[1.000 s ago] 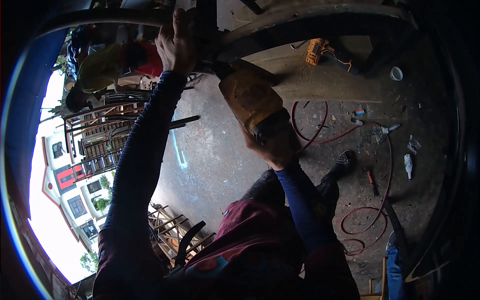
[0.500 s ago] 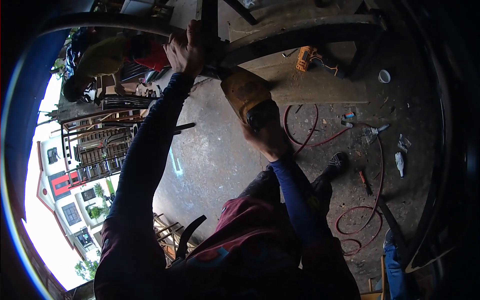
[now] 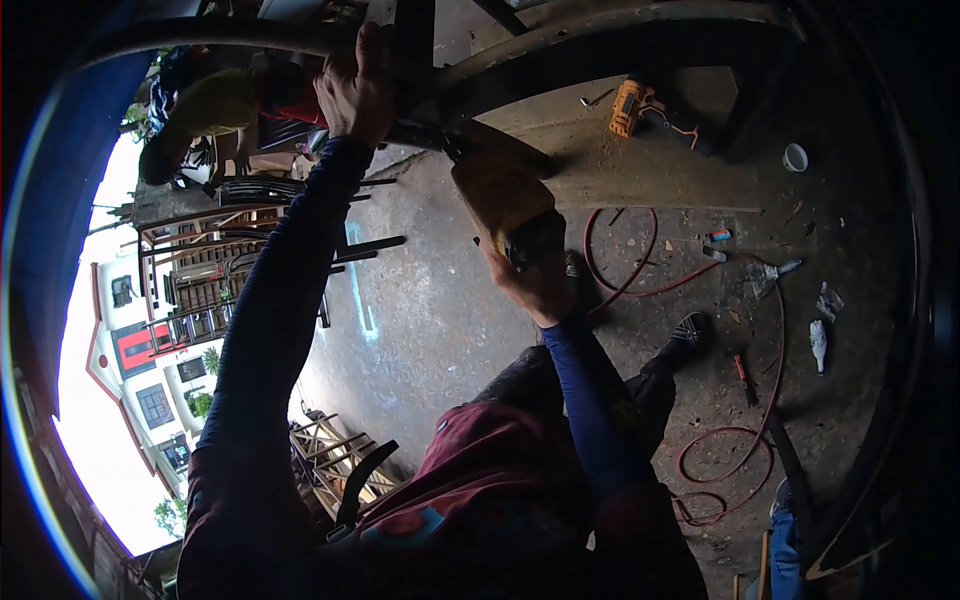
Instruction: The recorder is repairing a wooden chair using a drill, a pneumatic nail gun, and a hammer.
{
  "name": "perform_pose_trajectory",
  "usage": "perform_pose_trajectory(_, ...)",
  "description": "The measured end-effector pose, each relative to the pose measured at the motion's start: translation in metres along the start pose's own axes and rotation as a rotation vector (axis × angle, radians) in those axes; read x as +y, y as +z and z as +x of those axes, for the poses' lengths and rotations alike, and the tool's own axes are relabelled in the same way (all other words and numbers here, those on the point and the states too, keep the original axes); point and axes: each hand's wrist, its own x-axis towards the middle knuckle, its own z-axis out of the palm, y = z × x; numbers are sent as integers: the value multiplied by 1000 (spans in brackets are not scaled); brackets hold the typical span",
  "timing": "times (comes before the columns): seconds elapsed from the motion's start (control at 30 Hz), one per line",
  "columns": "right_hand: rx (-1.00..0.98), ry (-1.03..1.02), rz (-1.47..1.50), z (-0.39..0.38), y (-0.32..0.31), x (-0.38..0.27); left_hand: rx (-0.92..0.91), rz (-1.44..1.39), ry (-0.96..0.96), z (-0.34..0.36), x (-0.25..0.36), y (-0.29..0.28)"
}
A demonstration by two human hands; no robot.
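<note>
My left hand [image 3: 355, 95] is wrapped around part of a dark frame [image 3: 408, 70] at the top, thumb pointing up. Its curved bars reach out to both sides. In my right hand [image 3: 535, 275] is a worn yellow-and-black power tool [image 3: 500, 190], gripped at its dark rear end. The tool's front end lies close to the frame, just right of my left hand; shadow hides whether they touch. Its exact kind does not show.
An orange-and-black cordless drill [image 3: 640, 112] lies on a wooden board [image 3: 600, 185]. A red hose [image 3: 690, 285] loops over the floor near a white cup [image 3: 795, 157] and a white bottle [image 3: 818, 345]. A person [image 3: 215, 110] bends at upper left beside stacked frames [image 3: 205, 285].
My left hand has shifted slightly up and left along with the frame. The yellow tool has tipped a little and moved slightly down. The whole view has swung somewhat left.
</note>
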Motion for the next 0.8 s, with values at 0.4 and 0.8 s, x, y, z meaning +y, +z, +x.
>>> perform_pose_trajectory(0.4, -115, 85, 83, -1, -3, -23, 65, 392, 468, 2, -36, -4)
perform_pose_trajectory(0.8, -257, 137, -36, -11, -11, -12, 204, -842, 615, 7, -15, 27)
